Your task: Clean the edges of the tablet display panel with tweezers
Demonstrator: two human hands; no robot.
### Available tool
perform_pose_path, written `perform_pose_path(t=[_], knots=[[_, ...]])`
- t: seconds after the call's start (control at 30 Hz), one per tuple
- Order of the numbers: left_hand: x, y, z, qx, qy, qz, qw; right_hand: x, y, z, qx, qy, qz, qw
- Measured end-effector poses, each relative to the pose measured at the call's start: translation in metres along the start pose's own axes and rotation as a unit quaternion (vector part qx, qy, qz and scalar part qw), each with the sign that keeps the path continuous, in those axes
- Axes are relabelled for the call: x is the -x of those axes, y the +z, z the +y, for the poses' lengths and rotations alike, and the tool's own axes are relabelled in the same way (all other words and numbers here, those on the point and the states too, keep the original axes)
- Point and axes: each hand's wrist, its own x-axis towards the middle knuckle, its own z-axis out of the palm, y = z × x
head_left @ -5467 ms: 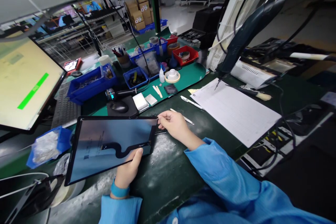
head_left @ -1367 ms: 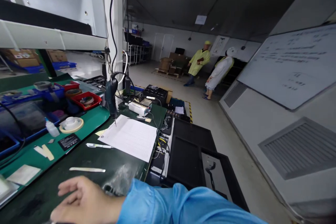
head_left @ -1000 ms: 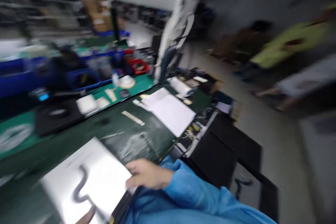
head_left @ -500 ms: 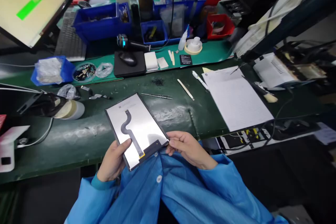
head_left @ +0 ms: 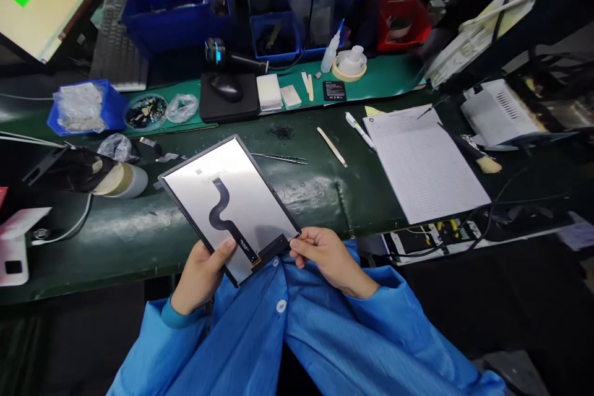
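A tablet-sized display panel (head_left: 260, 204) is held tilted over the front edge of the bench, its silvery back facing me. A dark, S-shaped flex cable (head_left: 221, 207) runs along that back down to a black strip at the near edge. My left hand (head_left: 203, 272) grips the panel's left side, thumb lying on the silvery face beside the cable. At the lower right corner, my right hand (head_left: 327, 260) pinches the panel between thumb and fingers. Beyond the panel lie metal tweezers (head_left: 281, 158) and a pale spudger stick (head_left: 331, 147).
A pen (head_left: 360, 131) and lined paper sheets (head_left: 429, 164) lie to the right. Behind are a black mouse (head_left: 226, 86), white pads (head_left: 269, 91), a dropper bottle (head_left: 331, 52) and blue bins (head_left: 164, 15). A tape roll (head_left: 132, 179) stands at left.
The panel has tilted up toward me, its far edge now higher in view and showing more of its back. Both hands keep their hold. The camera view has shifted slightly.
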Motion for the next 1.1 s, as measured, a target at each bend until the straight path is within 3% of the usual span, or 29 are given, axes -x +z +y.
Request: perform_pose_path(t=[0.23, 0.47, 0.7, 0.93, 1.03, 1.1], knots=[[-0.001, -0.012, -0.011, -0.111, 0.075, -0.018, 0.991, 0.0, -0.002, 0.003, -0.004, 0.011, 0.002, 1.0], [-0.003, -0.011, -0.008, -0.107, 0.088, -0.033, 0.99, 0.005, -0.005, -0.008, 0.121, -0.036, -0.008, 0.992], [-0.005, -0.002, -0.003, -0.043, 0.041, 0.022, 0.998, 0.008, -0.005, -0.005, 0.195, -0.099, -0.033, 0.975], [-0.007, 0.012, 0.005, 0.057, -0.012, 0.04, 0.998, 0.015, -0.005, -0.013, 0.347, -0.155, -0.102, 0.92], [-0.007, 0.017, 0.009, 0.094, -0.034, 0.043, 0.994, 0.015, -0.008, -0.013, 0.358, -0.166, -0.144, 0.908], [-0.007, 0.018, 0.01, 0.105, -0.045, 0.045, 0.992, 0.012, -0.014, -0.012, 0.341, -0.18, -0.133, 0.913]])
